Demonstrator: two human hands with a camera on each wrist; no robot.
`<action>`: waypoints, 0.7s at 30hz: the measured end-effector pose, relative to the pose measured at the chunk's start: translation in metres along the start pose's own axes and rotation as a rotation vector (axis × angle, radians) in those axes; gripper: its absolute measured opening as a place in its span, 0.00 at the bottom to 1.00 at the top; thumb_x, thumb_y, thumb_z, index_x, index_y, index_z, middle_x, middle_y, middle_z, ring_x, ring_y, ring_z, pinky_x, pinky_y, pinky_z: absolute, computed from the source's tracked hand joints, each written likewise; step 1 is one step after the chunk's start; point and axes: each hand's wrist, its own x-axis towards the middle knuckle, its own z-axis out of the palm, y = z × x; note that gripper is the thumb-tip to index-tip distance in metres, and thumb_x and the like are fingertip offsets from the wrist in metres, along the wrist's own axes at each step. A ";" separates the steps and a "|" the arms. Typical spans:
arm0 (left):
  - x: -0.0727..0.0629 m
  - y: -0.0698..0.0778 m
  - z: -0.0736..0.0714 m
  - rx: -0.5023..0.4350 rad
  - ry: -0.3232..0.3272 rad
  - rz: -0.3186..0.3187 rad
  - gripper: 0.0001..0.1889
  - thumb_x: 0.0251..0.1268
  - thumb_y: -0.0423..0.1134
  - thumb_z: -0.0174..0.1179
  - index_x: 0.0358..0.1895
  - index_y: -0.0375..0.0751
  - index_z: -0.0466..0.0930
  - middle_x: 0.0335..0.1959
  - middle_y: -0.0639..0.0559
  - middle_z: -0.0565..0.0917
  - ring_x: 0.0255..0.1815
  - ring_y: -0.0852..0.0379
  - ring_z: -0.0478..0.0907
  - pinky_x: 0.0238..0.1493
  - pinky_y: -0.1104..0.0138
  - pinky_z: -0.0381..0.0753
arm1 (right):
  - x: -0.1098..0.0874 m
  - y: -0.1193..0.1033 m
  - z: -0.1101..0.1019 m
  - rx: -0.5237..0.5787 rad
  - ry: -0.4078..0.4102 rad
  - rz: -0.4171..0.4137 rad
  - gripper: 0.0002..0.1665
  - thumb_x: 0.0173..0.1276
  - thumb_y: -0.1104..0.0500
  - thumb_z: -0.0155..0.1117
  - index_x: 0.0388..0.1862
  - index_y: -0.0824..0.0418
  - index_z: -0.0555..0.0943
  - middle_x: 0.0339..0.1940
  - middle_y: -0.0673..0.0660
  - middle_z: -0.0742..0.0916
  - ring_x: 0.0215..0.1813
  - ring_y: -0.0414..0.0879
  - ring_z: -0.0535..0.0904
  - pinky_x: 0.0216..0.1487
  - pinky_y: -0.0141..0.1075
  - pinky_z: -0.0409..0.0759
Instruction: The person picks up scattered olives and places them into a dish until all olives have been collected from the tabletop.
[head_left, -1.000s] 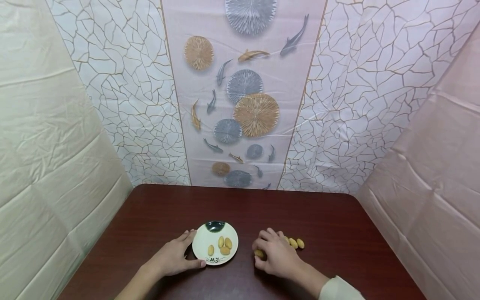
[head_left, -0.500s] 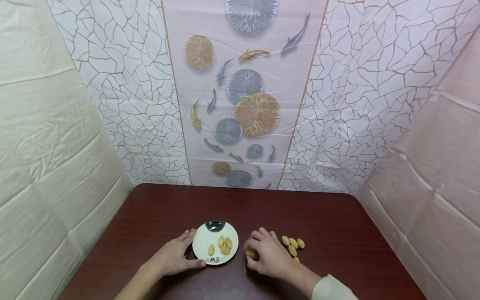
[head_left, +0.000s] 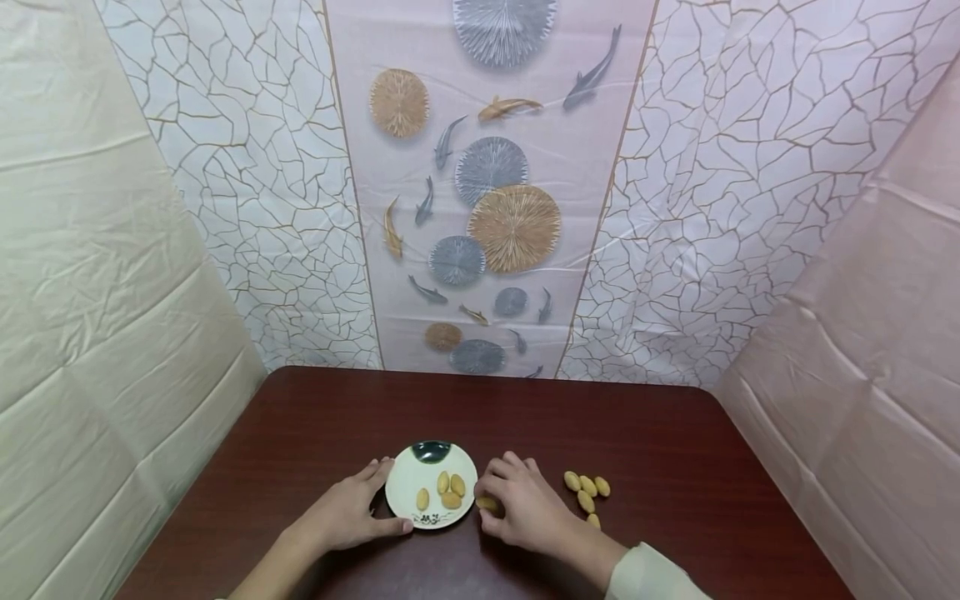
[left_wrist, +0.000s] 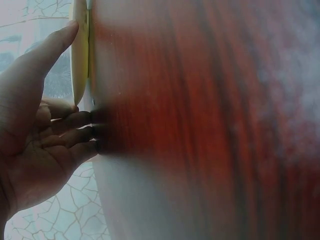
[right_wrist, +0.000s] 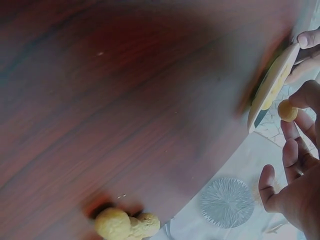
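Note:
A small round plate, cream with a dark green patch, holds several small yellow oval pieces. At its left side my left hand holds the rim, thumb at the near edge and fingers along the far left. The left wrist view shows the thumb on the plate's edge, with other fingertips down at the table. Just right of the plate, my right hand pinches another yellow oval piece between thumb and fingers. Its remaining fingers are spread and loosely bent.
Several more yellow oval pieces lie loose on the dark red-brown table, right of the right hand. A patterned cloth backdrop hangs behind the table, and plain cloth walls flank both sides.
My right hand has moved left from the loose pieces to the plate's right edge, carrying one yellow piece. More loose pieces show behind it. My left hand and the plate stay put.

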 end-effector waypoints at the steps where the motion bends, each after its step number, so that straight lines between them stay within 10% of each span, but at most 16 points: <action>1: 0.000 0.000 0.000 -0.001 0.000 0.000 0.64 0.58 0.73 0.75 0.85 0.30 0.63 0.83 0.28 0.70 0.82 0.27 0.72 0.74 0.33 0.78 | 0.001 0.000 0.000 0.000 0.000 -0.003 0.11 0.62 0.57 0.83 0.40 0.48 0.88 0.39 0.41 0.83 0.43 0.36 0.67 0.46 0.33 0.63; 21: 0.000 -0.001 0.001 -0.003 0.006 0.000 0.64 0.58 0.74 0.75 0.85 0.30 0.64 0.83 0.27 0.71 0.81 0.27 0.73 0.74 0.34 0.78 | 0.030 -0.013 0.011 0.017 -0.002 0.027 0.08 0.64 0.57 0.81 0.41 0.49 0.91 0.42 0.43 0.89 0.43 0.37 0.70 0.45 0.32 0.64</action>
